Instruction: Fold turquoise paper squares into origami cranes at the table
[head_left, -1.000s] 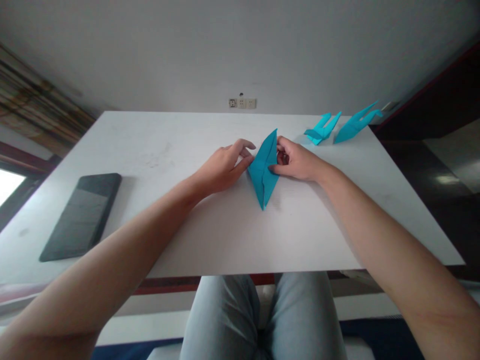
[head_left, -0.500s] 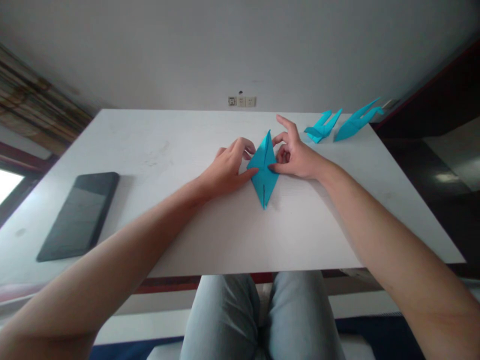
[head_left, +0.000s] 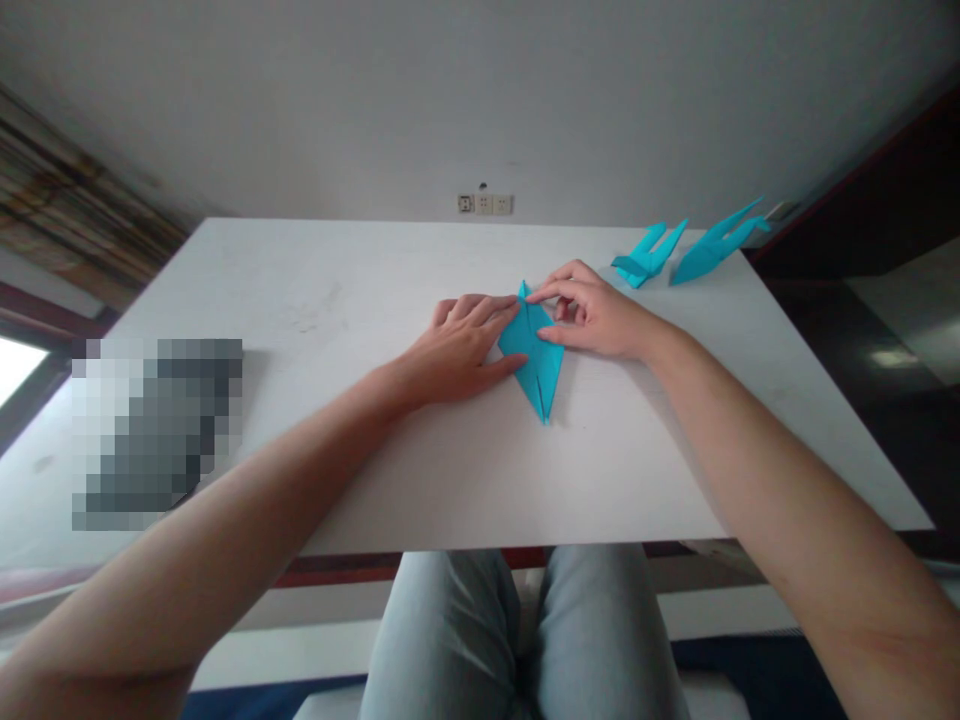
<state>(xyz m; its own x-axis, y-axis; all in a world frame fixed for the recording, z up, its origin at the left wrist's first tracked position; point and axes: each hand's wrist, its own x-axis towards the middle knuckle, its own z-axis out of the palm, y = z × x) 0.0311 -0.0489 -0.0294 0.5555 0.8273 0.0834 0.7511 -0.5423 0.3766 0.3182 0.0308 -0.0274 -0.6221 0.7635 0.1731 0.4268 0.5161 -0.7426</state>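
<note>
Paper (head_left: 534, 358), teal and folded into a long kite shape, lies flat on the white table (head_left: 465, 470) near its middle, a little toward the far edge, with its sharp tip pointing at the near edge. Left hand (head_left: 457, 350) lies palm down and spread on the paper's left side, fingers extended, pressing and gripping nothing. Right hand (head_left: 592, 315) rests on the paper's right side, loosely curled, its fingertips (head_left: 534, 293) touching the upper point and its thumb on the right edge. Two folded teal pieces (head_left: 649, 255) (head_left: 716, 245) lie near the far right corner, well apart from the hands. A blurred dark slab (head_left: 154, 430) sits by the left edge.
</note>
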